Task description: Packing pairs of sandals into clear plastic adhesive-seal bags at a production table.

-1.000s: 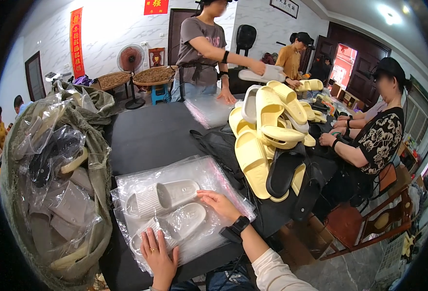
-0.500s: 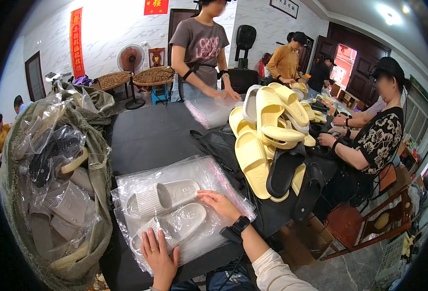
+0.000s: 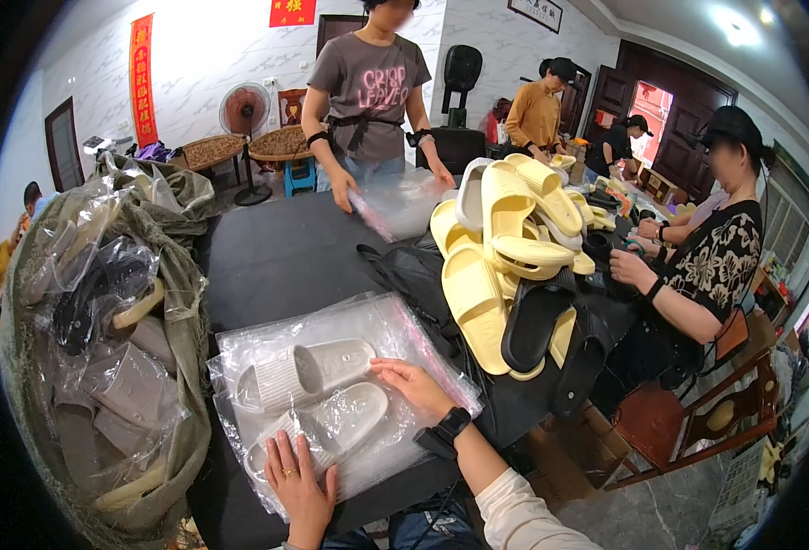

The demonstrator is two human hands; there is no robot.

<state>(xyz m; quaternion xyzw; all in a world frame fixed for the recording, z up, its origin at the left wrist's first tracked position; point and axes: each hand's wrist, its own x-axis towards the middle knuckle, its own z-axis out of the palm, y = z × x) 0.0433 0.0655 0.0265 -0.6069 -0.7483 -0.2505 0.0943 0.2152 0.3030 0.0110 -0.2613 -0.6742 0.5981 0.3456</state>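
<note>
Left hand [image 3: 300,478] lies spread over the near slipper [image 3: 357,414]; right hand [image 3: 412,383] meets the far slipper [image 3: 340,361], pinching or not, I cannot tell. Slick bags [image 3: 393,451] beneath could let both slide.

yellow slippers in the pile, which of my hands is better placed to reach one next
Likely right: the right hand, at the end of the far pale slipper, is nearer the yellow slippers. The left hand lies farther off, over the near pale slipper.
</note>
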